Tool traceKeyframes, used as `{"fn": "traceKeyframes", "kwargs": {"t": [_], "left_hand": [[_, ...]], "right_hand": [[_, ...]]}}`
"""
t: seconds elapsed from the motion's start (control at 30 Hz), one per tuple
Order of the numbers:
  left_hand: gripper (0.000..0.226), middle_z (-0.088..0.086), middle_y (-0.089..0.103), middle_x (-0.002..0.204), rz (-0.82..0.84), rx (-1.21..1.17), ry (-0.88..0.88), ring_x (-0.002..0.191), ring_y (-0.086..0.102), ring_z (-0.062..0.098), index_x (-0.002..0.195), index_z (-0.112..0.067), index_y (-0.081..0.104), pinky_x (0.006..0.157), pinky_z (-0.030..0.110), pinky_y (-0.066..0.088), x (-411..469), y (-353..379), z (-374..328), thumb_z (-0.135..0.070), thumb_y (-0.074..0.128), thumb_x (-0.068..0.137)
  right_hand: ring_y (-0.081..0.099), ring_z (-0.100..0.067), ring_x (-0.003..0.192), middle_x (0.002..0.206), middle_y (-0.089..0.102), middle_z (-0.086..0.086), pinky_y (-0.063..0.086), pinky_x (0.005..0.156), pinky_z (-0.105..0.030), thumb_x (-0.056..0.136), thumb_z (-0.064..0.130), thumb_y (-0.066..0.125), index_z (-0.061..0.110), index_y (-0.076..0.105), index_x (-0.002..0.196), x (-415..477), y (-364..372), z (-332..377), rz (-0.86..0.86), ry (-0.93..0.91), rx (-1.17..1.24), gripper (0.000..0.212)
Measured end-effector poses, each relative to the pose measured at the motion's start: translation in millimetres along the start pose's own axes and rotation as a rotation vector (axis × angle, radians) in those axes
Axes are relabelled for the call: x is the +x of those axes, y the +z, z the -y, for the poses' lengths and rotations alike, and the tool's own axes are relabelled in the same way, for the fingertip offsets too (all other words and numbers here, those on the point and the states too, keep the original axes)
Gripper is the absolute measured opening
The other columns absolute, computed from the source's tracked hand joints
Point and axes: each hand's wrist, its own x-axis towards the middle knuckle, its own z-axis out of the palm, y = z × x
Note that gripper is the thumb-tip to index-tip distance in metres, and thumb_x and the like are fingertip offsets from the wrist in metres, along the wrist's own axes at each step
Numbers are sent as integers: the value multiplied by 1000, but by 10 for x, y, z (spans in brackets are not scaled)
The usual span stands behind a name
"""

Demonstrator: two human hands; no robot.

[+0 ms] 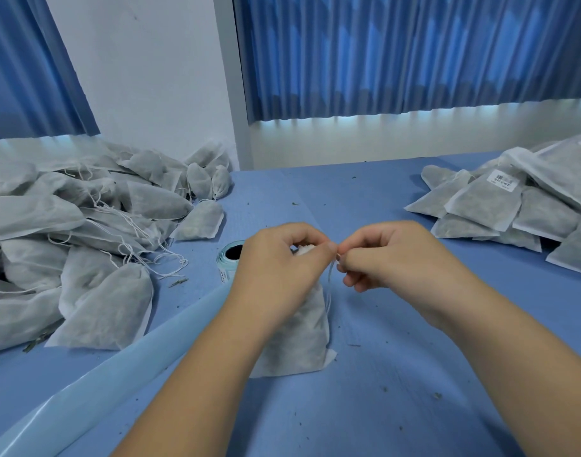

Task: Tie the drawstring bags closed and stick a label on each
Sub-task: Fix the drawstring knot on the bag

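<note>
- Drawstring bag: we find it standing upright on the table, about midway between the left and right edges and nearer the near edge. Its base rests on the cloth, so the weight is carried from below and both hands are free to work the neck.
- Left hand: the fingers are curled tight round the gathered neck. We judge this keeps the mouth bunched while the cord is worked.
- Right hand: thumb and forefinger are pinched on the drawstring just beside the left hand's fingertips, and the other fingers are loosely curled. The short spacing suits forming a knot. We cannot tell whether one is made yet.
- Label roll: it sits just behind the left hand, within reach for the next step. Its pale backing strip trails toward the near left corner.
- Untied pile: these bags are heaped along the left edge with cords loose. We take them as stock awaiting work.
- Labelled pile: this stack lies toward the far right corner, and one bag shows a white label. We take these as finished and kept apart from the untied ones.
- This bag carries no label that we can see.
</note>
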Motion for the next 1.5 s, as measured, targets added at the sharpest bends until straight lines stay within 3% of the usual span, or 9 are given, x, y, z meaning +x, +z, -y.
{"fn": "traceKeyframes", "kwargs": {"t": [0.13,0.33,0.53,0.7,0.83,0.97,1.1,1.33,1.5], "left_hand": [[19,-20,63,63,11,-22,-59,57,49,-3,64,-23,71,56,7,36,17,-13,-13,-26,72,83],[27,-2,55,64,250,-307,-304,65,45,18,55,-18,62,68,33,37,9,-93,-55,-31,73,77],[22,6,50,71,275,-418,-357,69,41,23,69,-11,63,63,32,34,10,-131,-53,-32,71,69],[21,10,46,74,320,-443,-393,64,39,22,64,-13,63,58,29,33,12,-144,-39,-30,73,70],[28,0,54,63,369,-538,-420,51,46,12,57,-16,66,46,20,40,25,-149,-15,-20,69,84],[12,-3,53,62,450,-615,-502,46,46,9,60,-17,67,44,20,38,46,-173,-19,-26,73,66],[13,-5,52,62,530,-638,-526,47,43,8,60,-19,68,50,21,33,58,-197,8,-27,70,70],[27,3,50,63,403,-449,-392,53,43,14,55,-15,63,51,21,37,37,-176,30,-24,73,78],[22,4,49,65,331,-425,-399,58,41,16,69,-9,63,55,25,34,21,-145,6,-23,69,86]], "right_hand": [[66,-10,57,63,69,-3,51,54,-18,81,1,63,8,70,75,6,6,-2,-16,4,21,12],[65,-12,56,63,68,-4,50,53,-18,80,-5,62,8,65,87,5,8,1,29,-57,58,15],[65,-13,60,65,68,0,50,59,-20,80,2,65,14,63,93,1,1,-13,55,-130,19,18],[64,-13,60,65,68,0,49,57,-21,80,-3,61,12,61,95,24,-13,-17,41,-148,26,21],[63,-13,58,66,67,-2,49,55,-20,81,-4,61,11,60,96,23,-1,-19,55,-163,47,21],[63,-13,60,65,67,-1,50,58,-23,81,-2,63,11,60,97,24,-10,-27,54,-175,59,20],[62,-13,58,63,66,-2,49,56,-22,81,-3,64,9,59,90,20,-2,-15,49,-180,81,16],[61,-14,54,59,63,-1,49,54,-24,80,-3,66,10,60,83,13,20,-31,20,-163,37,14],[66,-24,61,64,65,1,54,62,-40,79,6,70,18,62,76,7,78,-54,-96,-227,-104,15]]}}
